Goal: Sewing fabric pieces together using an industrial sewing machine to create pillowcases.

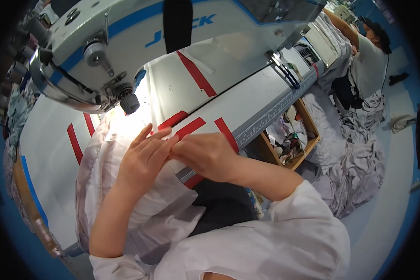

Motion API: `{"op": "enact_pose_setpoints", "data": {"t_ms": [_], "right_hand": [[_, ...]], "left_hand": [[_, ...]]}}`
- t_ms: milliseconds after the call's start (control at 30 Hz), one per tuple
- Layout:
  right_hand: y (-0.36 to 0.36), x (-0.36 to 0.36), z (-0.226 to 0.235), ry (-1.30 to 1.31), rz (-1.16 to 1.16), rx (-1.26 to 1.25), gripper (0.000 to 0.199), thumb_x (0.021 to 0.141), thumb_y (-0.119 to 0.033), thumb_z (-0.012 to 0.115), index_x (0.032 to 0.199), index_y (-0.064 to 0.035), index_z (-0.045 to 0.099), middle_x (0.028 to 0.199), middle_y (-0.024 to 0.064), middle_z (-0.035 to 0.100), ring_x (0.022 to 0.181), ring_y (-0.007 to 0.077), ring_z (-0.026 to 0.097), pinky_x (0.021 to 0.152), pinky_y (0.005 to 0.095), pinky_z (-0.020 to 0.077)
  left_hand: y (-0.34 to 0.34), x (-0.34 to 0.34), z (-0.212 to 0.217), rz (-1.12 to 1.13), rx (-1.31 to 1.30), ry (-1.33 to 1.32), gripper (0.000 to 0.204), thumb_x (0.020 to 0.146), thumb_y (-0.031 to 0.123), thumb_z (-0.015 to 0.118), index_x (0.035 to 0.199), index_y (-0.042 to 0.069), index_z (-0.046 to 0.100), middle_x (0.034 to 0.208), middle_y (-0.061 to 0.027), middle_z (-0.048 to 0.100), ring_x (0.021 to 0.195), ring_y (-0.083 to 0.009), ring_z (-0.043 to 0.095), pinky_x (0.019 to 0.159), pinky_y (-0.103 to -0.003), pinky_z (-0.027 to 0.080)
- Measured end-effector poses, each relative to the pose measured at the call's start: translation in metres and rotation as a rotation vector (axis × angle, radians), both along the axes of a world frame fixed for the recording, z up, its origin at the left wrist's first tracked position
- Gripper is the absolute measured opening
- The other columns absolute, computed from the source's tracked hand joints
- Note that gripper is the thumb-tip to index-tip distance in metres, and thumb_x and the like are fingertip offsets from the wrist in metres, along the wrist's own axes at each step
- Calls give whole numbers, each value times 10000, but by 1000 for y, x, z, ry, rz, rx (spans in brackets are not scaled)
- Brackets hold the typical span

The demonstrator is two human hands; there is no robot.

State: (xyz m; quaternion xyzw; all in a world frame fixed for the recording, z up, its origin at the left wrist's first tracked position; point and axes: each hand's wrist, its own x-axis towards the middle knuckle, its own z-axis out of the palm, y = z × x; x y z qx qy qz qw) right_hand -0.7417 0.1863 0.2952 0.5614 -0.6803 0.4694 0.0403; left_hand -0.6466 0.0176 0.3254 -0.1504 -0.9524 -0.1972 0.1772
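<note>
L hand (140,163) at frame ctr: fingers mostly straight, slight gaps, tips angled up-right; can't tell if it pinches anything. R hand (205,154) just right of it, fingers curled in, blurry, tips meeting or overlapping L fingers; can't tell what, if anything, is pinched.

Pale cloth (158,205) is lower ctr-left, under/beside L hand & forearm, running up twd the bright spot below the machine (238,37) and draping down twd the lap. Machine = white w/ blue stripe, spans top of frame; black knob (129,103) on its near end, upper left of ctr. Dark strip (177,23) hangs in front of it, top ctr.

Desk (46,140) white, runs from left side to upper right. Red tape (196,74) strips on it, several, some next to R hand. Ruler (266,109) along desk edge, right of ctr. Black-handled tool (284,70) lies near the edge, upper right. Wooden drawer (308,151) pulled out below, right of ctr, full of small mixed items.

Co-worker (368,60) upper right, white top, dark cap, an arm over more fabric. Big heap (350,158) of crumpled greyish cloth below, right side.
</note>
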Motion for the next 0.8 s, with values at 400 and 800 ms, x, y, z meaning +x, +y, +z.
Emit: {"op": "enact_pose_setpoints", "data": {"t_ms": [400, 800], "right_hand": [[-67, -120, 5, 406, -39, 600, 201, 826, -160, 615, 1023, -144, 646, 1027, 78, 648, 897, 263, 628, 754, 356, 513], [-34, -25, 25, -439, 277, 175, 323, 827, -82, 660, 1145, -49, 612, 942, 90, 628, 863, 186, 599, 717, 318, 482]], "left_hand": [[4, 21, 29, -288, 545, -4, 96, 736, 25, 659, 826, 47, 632, 707, -37, 613, 587, -221, 596, 555, -311, 500], [-12, 15, 27, 344, 756, -607, 120, 867, 53, 590, 943, -25, 640, 699, -97, 651, 574, -140, 628, 542, -240, 472]]}}
